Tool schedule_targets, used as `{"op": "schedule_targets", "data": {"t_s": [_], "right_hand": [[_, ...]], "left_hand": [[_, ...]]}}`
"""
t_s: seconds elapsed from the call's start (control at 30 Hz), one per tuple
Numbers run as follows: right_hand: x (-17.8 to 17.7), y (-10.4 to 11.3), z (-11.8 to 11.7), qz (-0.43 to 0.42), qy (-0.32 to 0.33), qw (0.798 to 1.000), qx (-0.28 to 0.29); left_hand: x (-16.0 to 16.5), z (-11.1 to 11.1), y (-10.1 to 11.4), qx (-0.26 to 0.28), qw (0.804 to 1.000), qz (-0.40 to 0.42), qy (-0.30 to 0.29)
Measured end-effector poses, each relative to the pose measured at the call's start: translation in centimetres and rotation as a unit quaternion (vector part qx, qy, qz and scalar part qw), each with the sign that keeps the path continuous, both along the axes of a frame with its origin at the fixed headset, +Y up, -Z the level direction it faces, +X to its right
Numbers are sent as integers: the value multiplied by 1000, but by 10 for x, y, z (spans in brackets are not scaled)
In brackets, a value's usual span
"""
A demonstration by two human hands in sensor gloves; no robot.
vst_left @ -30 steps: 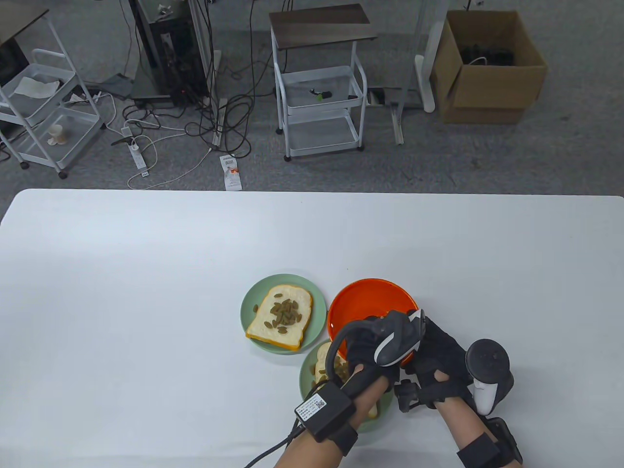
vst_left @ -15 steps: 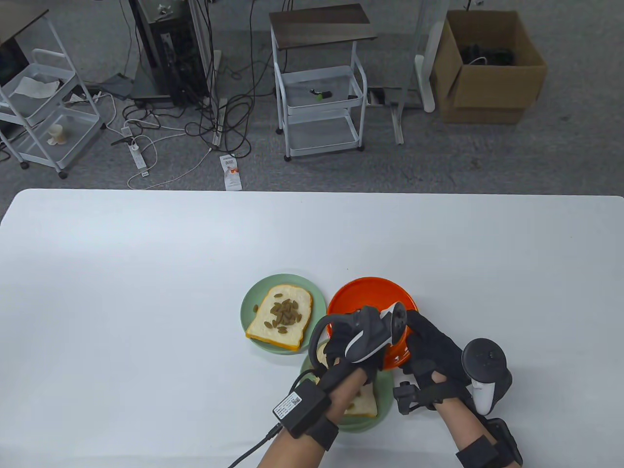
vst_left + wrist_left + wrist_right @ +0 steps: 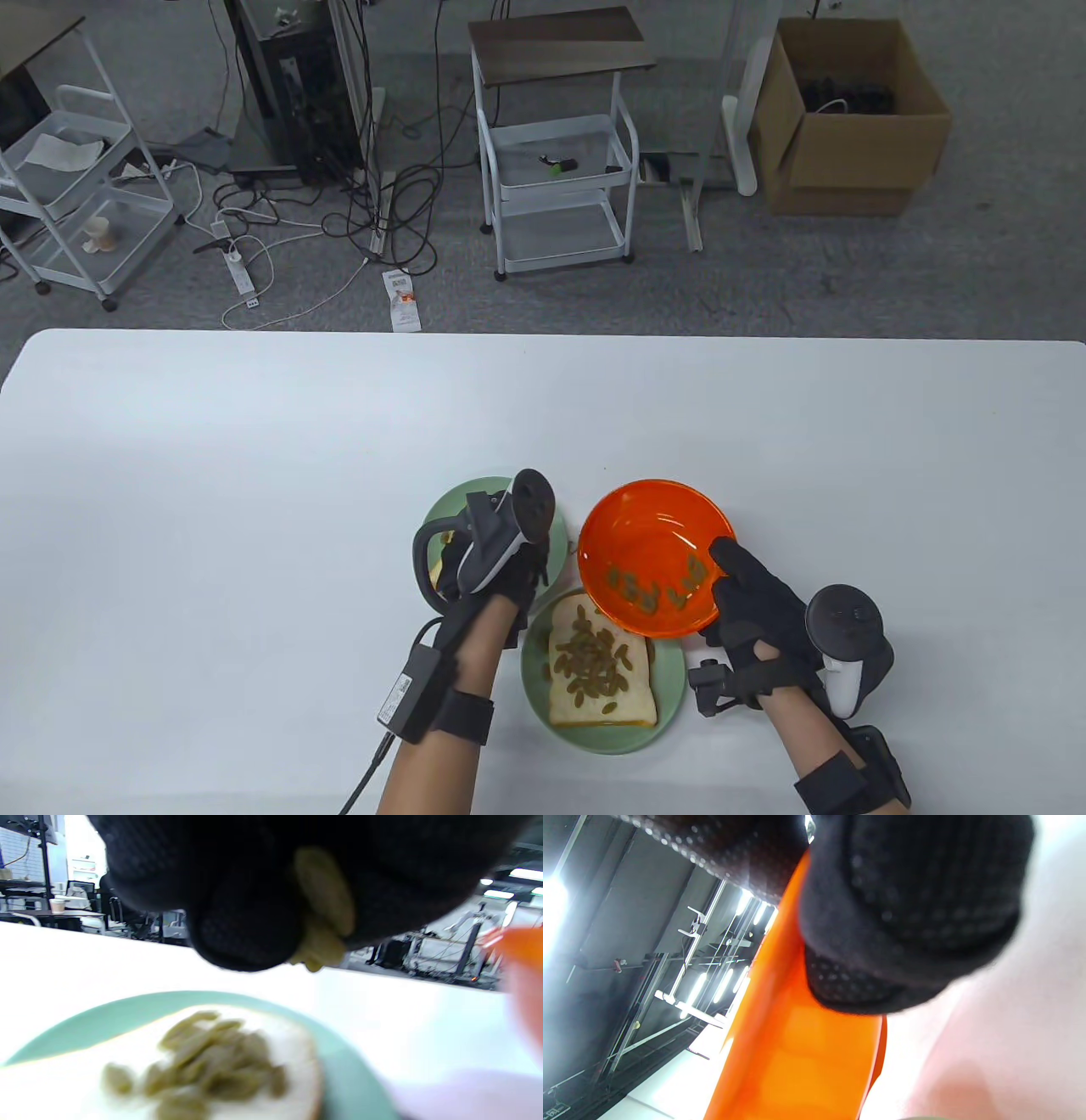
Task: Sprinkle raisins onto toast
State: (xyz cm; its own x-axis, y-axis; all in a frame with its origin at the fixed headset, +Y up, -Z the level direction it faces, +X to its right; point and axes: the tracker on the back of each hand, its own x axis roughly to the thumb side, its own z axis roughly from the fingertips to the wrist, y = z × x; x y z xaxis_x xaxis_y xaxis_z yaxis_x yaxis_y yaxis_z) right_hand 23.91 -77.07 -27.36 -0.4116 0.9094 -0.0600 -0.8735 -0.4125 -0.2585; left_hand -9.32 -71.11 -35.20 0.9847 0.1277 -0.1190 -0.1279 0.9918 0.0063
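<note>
**Left hand carries a pinch of raisins from the bowl to the far toast**

A second ago the left hand was down in the tilted orange plastic bowl, hiding both the raisins in it and most of the near slice. Now it has swung left and sits above the round pale-green plate further from the table's near edge. In the left wrist view its gloved fingertips are curled together and pinch a few greenish raisins just above the far slice of white toast, which already bears a heap of them.

The right hand has stayed put: its fingers wrap the bowl's right rim and hold it tipped toward the person, raised over the edge of the near pale-green plate. More loose raisins lie along the bowl's low side.

With the left hand gone, the near slice of white toast shows fully, with a thick scatter of raisins on it. I judge that slice served, and the present pinch meant as a top-up for the far one; only the release remains.
</note>
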Motion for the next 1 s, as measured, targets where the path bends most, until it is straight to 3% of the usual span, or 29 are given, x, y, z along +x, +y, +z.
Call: {"op": "schedule_targets", "data": {"t_s": [0.17, 0.27, 0.4, 0.63, 0.8, 1.0], "right_hand": [[1, 1, -1, 2, -2, 1000, -2], [1, 1, -1, 2, -2, 1000, -2], [1, 1, -1, 3, -2, 1000, -2], [2, 2, -2, -2, -1, 1000, 0], [4, 1, -3, -9, -2, 1000, -5], [8, 2, -3, -18, -8, 1000, -6]], "left_hand": [[-21, -5, -30, -26, 998, -50, 12], [-25, -6, -34, -29, 998, -59, 12], [-26, -8, -35, -78, 992, -96, 35], [-30, -8, -40, -80, 993, -81, 33], [-32, -2, -29, -49, 997, -55, 22], [-19, 12, 1, -7, 999, -43, -7]]}}
